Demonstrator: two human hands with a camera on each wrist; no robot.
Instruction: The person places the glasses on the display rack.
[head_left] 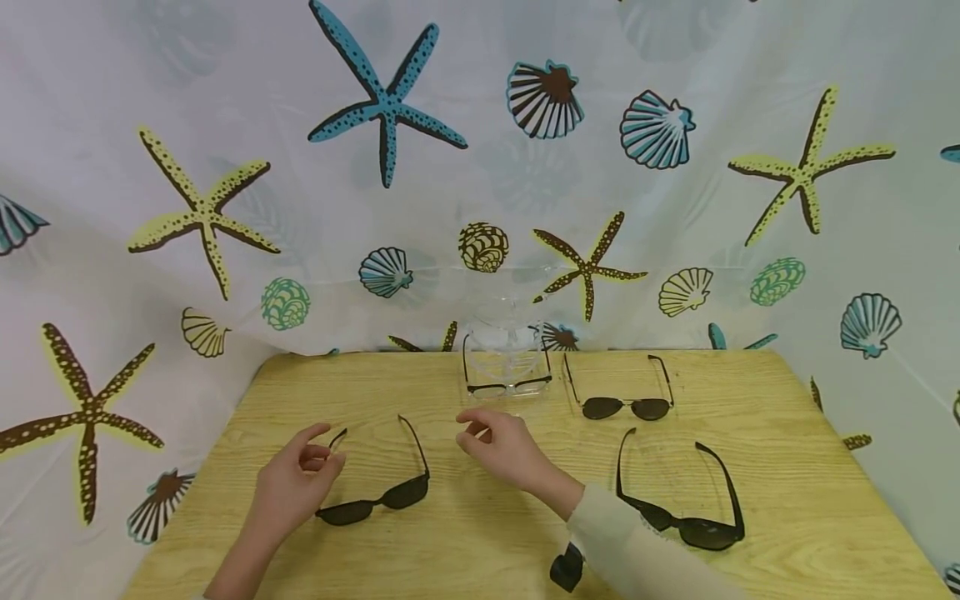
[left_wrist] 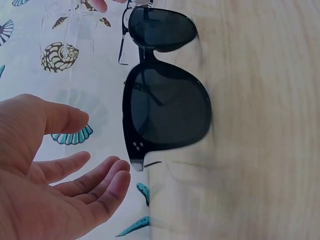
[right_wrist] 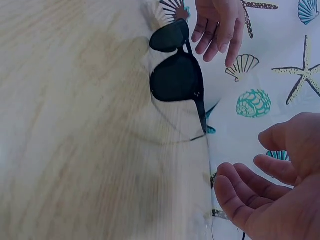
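Observation:
A pair of black sunglasses lies on the wooden table with lenses toward me and temples pointing away. Over its left temple hovers my left hand, fingers loosely bent and holding nothing. In the left wrist view, the fingertips of that hand come right beside the outer corner of the dark frame. My right hand hangs to the right of the same sunglasses, fingers relaxed and apart from them. The right wrist view shows the right hand with nothing between thumb and fingers.
At the back, clear-lens glasses sit by a transparent stand. Aviator sunglasses lie to their right. Another black pair lies right of my sleeve, partly covered by it. A shell-printed cloth hangs behind the table.

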